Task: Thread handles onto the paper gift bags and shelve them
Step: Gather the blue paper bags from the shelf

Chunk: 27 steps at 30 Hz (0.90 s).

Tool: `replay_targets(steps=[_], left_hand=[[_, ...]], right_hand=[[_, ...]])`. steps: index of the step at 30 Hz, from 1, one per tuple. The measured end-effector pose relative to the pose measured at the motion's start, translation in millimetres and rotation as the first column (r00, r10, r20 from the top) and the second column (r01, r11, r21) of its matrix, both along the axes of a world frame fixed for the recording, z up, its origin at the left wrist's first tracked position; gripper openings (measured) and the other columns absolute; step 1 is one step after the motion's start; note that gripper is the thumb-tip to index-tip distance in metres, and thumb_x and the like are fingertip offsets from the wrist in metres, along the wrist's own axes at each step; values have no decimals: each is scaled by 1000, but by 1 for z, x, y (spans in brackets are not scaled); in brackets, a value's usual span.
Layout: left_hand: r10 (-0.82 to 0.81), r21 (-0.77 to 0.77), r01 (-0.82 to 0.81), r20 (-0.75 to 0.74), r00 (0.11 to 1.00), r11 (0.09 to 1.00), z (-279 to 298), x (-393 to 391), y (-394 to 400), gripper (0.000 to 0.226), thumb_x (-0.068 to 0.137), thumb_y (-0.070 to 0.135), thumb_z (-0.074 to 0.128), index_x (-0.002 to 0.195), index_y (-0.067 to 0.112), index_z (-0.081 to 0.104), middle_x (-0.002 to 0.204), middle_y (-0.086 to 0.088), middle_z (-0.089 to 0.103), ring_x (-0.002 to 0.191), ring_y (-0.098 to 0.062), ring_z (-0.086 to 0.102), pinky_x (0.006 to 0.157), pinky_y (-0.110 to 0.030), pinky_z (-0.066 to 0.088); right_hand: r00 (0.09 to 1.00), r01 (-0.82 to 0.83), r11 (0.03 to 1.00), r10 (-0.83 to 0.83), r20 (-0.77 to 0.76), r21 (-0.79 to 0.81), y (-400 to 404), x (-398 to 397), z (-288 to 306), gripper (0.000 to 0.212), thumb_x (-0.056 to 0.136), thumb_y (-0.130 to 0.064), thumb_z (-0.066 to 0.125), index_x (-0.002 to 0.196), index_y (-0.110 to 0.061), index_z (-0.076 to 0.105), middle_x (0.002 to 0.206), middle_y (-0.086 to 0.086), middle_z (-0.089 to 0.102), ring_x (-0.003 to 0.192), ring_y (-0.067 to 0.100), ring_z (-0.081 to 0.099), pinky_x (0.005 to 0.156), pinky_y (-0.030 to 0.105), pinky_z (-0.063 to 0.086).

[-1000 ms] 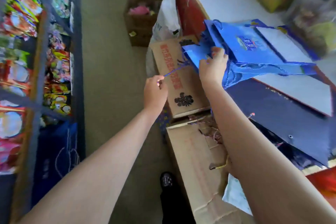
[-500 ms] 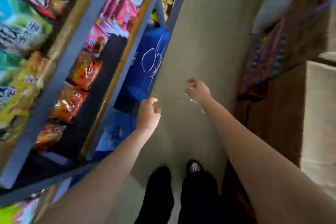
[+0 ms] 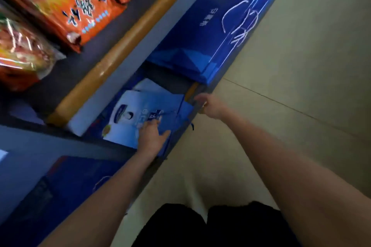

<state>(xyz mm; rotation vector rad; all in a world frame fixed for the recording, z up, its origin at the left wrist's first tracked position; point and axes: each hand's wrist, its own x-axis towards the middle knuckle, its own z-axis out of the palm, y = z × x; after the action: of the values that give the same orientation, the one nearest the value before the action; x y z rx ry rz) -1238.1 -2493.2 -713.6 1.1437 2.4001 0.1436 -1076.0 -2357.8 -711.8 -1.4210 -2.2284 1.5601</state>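
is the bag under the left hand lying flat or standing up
Flat: the gift bag lies printed face up on the bottom shelf, with the left hand resting on it.

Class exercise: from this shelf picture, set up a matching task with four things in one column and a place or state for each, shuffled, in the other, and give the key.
Things
1. left hand
2. right hand
3. orange snack packs
4. large blue bag with white cord

Places or states
A. on the upper shelf
B. resting on the light blue gift bag
C. at the shelf's front edge, holding no bag
D. lying flat, further along the bottom shelf

Pairs: 1-B, 2-C, 3-A, 4-D
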Motion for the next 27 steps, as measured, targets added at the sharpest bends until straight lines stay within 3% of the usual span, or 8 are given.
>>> replay_targets(steps=[7,10,13,16,18,21,24,27], left_hand=[[-120,-106,111,-91,989,988,-65,-10,10,64,78,38,72,123,11,36,131,-14,45,118,-34,45,95,-42,41],[-141,-79,135,-73,987,988,-53,-13,8,49,86,24,62,122,3,36,118,-22,53,105,-37,53,78,-37,41],[-72,163,79,-45,996,983,-22,-27,14,35,94,18,46,123,2,35,91,-21,56,77,-33,51,63,-36,35],[-33,295,21,36,999,955,-6,-41,15,45,96,11,39,139,14,26,79,-12,51,58,-26,43,50,-32,29],[-115,304,92,57,992,948,-5,-41,16,53,96,6,38,144,24,23,116,-14,52,76,-27,52,57,-31,37],[-247,159,256,-73,966,954,-15,-37,18,48,94,8,39,136,30,40,148,-6,30,125,-32,40,95,-40,40],[-278,55,287,-122,953,956,-20,-34,17,51,92,27,54,140,30,37,150,-6,28,132,-30,34,101,-46,39],[-262,85,282,-194,945,956,-16,-39,15,62,89,20,61,143,29,31,146,-8,33,124,-31,43,94,-44,44]], right_hand=[[970,-220,963,200,135,157,13,-22,-56,54,86,-15,64,136,-9,43,137,10,47,126,26,45,97,30,37],[992,-90,990,80,97,107,-7,-27,-71,57,86,-18,65,136,-8,39,133,11,48,121,29,48,94,33,39],[995,95,994,-94,33,-49,-12,-36,-76,49,85,-12,66,128,-5,42,120,14,57,106,30,58,91,40,49],[948,300,914,-317,-18,-272,-5,-46,-70,36,85,-4,63,118,-8,49,110,16,62,93,29,65,86,41,54],[912,371,854,-408,-27,-364,-3,-50,-66,29,88,-1,57,116,-6,50,106,16,62,85,27,64,85,39,56],[758,447,720,-620,-202,-531,-2,-58,-51,17,92,6,44,101,-4,56,86,13,61,69,22,60,61,24,56],[607,344,723,-658,-445,-599,1,-66,-29,19,90,9,49,104,-1,58,80,12,61,68,20,62,62,20,56],[628,268,775,-591,-507,-572,3,-68,-24,21,91,7,51,108,-3,57,99,16,64,74,18,66,72,23,57]])
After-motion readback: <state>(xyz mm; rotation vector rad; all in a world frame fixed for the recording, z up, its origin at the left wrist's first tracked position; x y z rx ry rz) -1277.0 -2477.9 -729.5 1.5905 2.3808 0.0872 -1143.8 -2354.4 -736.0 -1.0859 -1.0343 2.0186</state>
